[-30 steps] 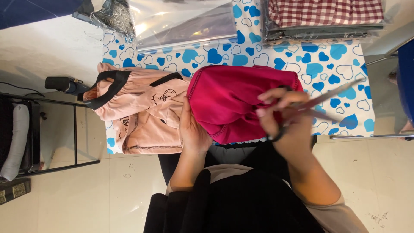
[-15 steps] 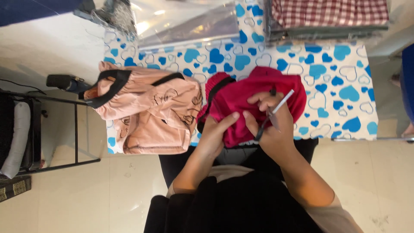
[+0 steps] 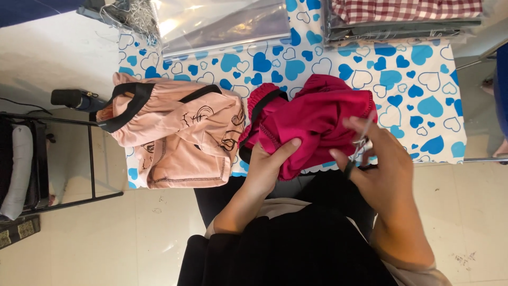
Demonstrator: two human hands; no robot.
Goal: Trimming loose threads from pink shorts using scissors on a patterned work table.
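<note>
Magenta garment, bunched with a black-trimmed waistband, lies at the table's near edge beside a pink garment. Its lower folds are hidden by the hands. Left hand pinches its hem. Right hand curls around a thin blurred tool, seemingly small scissors.

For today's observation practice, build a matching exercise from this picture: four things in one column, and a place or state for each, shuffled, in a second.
Things:
1. magenta garment
2. pink garment
3. checked fabric
4. clear plastic bag

Places or states:
A. folded at the table's far right edge
B. bunched up, gripped by the left hand
C. shiny, at the far edge of the heart-print cloth
D. lying beside the magenta one, black trim

Pairs: 1-B, 2-D, 3-A, 4-C
</note>
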